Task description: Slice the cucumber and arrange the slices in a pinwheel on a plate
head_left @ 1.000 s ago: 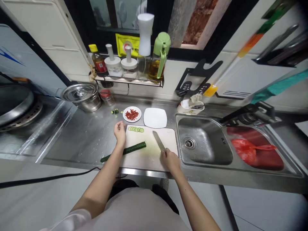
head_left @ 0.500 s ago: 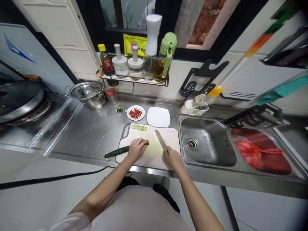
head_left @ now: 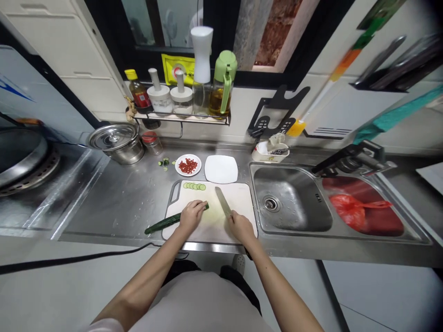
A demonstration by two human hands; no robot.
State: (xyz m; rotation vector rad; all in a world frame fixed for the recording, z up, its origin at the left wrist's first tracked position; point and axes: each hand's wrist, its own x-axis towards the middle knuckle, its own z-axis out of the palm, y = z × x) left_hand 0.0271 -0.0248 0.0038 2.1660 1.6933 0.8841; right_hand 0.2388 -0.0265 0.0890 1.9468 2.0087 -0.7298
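My left hand [head_left: 191, 216] is closed over a dark green cucumber [head_left: 162, 224], close to its right end. The cucumber lies slantwise, its left end past the edge of the white cutting board [head_left: 221, 232]. In my right hand [head_left: 241, 226] is the handle of a knife [head_left: 222, 201], whose blade points up and to the left over the board, apart from the cucumber. A short row of cucumber slices [head_left: 194, 186] lies along the board's top left. Behind the board are a round plate of chopped red pieces [head_left: 188, 165] and a bare white square plate [head_left: 220, 168].
To the right is a steel sink [head_left: 294, 221], with a red plastic bag [head_left: 349, 211] in the second basin. A lidded pot [head_left: 119, 143] and a red-capped jar [head_left: 152, 144] stand at the back left. Above hangs a rack [head_left: 183, 119] of seasonings. Cucumber scraps [head_left: 166, 162] lie near the round plate.
The camera view has shifted slightly to the right. Both hands keep their holds, and the cucumber and knife stay in nearly the same places on the board.
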